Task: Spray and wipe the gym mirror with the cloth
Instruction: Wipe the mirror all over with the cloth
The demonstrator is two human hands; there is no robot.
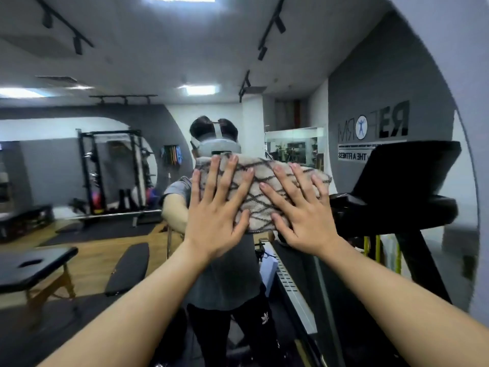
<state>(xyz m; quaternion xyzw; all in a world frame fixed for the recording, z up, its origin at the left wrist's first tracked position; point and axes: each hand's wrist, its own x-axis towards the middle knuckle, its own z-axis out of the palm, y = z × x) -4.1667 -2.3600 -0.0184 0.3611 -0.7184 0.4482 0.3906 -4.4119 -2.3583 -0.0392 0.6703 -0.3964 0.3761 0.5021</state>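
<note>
Both hands press a cloth (260, 193) flat on the mirror (111, 165). The cloth is pale with dark criss-cross lines, and it sits in the middle of the glass, about head high. The left hand (219, 207) lies on the left part of the cloth. Its fingers are straight and spread wide. The right hand (301, 210) lies on the right part, and its fingers are straight and spread too. No finger pinches or curls round the cloth. The palms just push it on the glass.

No spray bottle shows here, so this looks like the wiping part of the job. I cannot tell if the glass is wet.

To wipe well, keep both palms flat so the whole cloth touches the glass. Push with the same force from each hand. Slide in long, slow lines that lap over each other a bit, so no strip gets missed. Keep the fingers on the cloth, since bare skin leaves marks on a mirror. The left thumb and little finger hang off the edge, so pull them in. If the cloth bunches up, smooth it flat first.
</note>
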